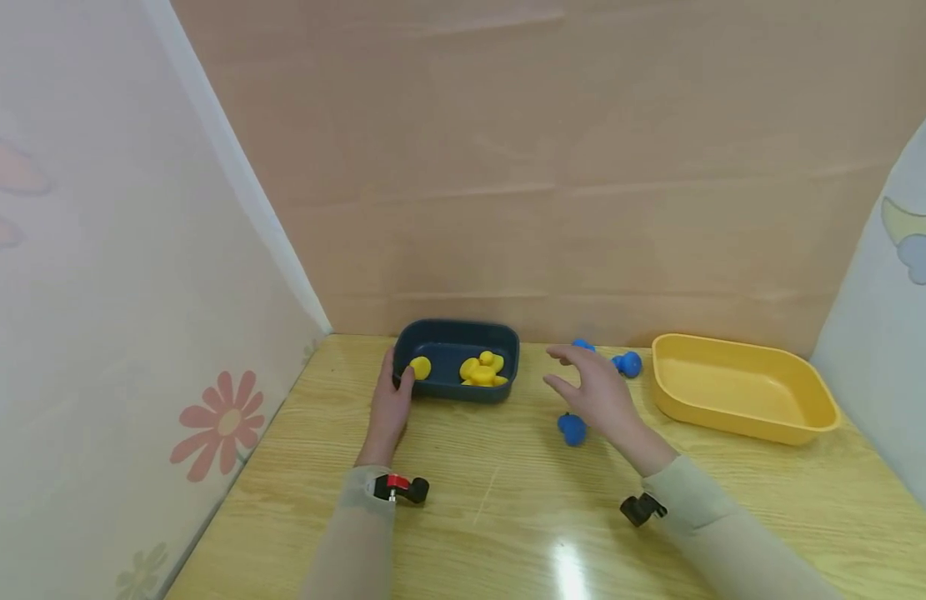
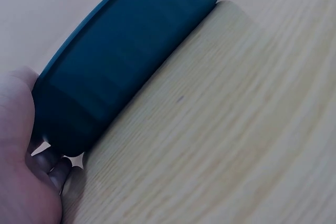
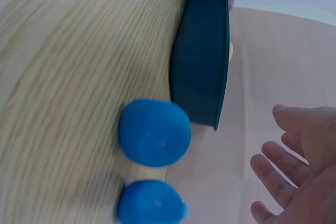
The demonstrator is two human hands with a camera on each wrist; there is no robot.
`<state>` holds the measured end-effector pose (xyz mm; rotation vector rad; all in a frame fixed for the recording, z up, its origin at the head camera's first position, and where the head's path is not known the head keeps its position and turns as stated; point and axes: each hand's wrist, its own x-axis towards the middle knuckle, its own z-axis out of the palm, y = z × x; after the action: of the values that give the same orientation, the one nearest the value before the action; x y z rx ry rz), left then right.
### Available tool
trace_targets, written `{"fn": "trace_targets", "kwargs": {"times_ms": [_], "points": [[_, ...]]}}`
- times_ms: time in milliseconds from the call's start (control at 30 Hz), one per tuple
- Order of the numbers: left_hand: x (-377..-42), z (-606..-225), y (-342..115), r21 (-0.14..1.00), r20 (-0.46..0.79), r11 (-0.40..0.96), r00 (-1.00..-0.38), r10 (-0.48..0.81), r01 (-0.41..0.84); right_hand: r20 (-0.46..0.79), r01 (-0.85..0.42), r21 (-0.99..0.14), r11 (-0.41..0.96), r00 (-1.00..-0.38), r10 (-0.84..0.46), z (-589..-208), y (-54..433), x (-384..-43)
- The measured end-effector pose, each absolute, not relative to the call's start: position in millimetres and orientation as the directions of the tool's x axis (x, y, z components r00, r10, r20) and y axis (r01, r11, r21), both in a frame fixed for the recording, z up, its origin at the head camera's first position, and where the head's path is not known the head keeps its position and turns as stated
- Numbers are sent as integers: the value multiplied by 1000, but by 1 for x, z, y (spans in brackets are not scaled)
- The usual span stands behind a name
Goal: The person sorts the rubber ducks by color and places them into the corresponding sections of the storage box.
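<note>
A dark blue-green bin [image 1: 463, 393] stands on the table near the back wall, holding several yellow toy ducks [image 1: 483, 372]. My left hand [image 1: 389, 408] grips its left end, with the thumb over the rim and the fingers round the outside, as the left wrist view shows. To the right of the bin, my right hand [image 1: 599, 392] hovers over the table with parted fingers and nothing in them. Closest to it are small rounded blue toys: a front blue toy [image 1: 573, 428] below the hand, a blue toy [image 1: 628, 364] behind, and another, partly hidden blue toy [image 1: 583, 344].
A yellow bin [image 1: 740, 423] stands at the right on the wooden table [image 1: 493, 517]. Behind both bins rises a brown paper-like wall [image 1: 538, 167]. White panels with printed flowers and clouds flank the table.
</note>
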<state>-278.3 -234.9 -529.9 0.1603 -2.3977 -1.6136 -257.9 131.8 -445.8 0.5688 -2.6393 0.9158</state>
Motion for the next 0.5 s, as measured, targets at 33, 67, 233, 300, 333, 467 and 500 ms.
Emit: {"fn": "trace_targets", "kwargs": {"times_ms": [33,67,233,300,333,467,500], "points": [[-278,-530,-235,923,138,383,-964,-229,41,394,-451,-527,720,-880,-263,-446,135,-256],[-278,-530,-235,921,138,387,-963,-230,39,395,-447,-530,721,-882,-256,-447,138,-255],[-277,-530,-234,919,156,389,-961,-228,57,402,-429,-528,733,-886,-230,-449,153,-246],[-275,-528,-234,914,184,397,-954,-236,79,400,-427,-534,730,-888,-227,-450,158,-243],[-275,-528,-234,910,202,404,-949,-242,90,397,-424,-538,728,-890,-224,-450,161,-242],[-272,-523,-234,886,269,447,-923,-274,125,395,-415,-572,707,-895,-205,-449,172,-236],[-272,-522,-233,879,281,459,-918,-280,130,398,-411,-575,707,-896,-197,-448,175,-234]]}}
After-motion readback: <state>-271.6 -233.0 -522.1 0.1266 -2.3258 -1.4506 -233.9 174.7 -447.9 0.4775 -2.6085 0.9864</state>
